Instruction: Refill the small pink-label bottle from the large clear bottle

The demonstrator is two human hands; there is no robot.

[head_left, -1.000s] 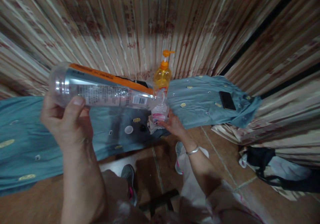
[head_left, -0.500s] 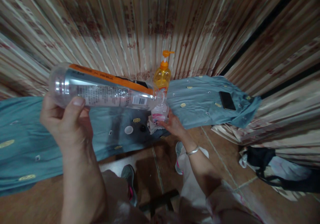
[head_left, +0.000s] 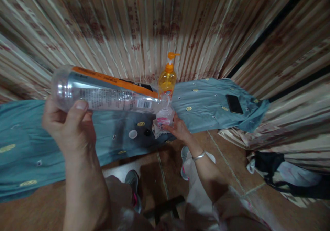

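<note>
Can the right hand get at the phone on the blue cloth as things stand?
Probably not right away: the right hand grips the small bottle under the tilted large bottle. The phone lies uncovered on the blue cloth, path clear.

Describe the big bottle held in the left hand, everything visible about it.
The large bottle is clear plastic with a silver and orange printed label bearing small text and a barcode. It lies almost level, tipped slightly down to the right, base toward the camera. The left hand grips its base end from below. Its open mouth meets the top of a small clear bottle steadied by the right hand.
</note>
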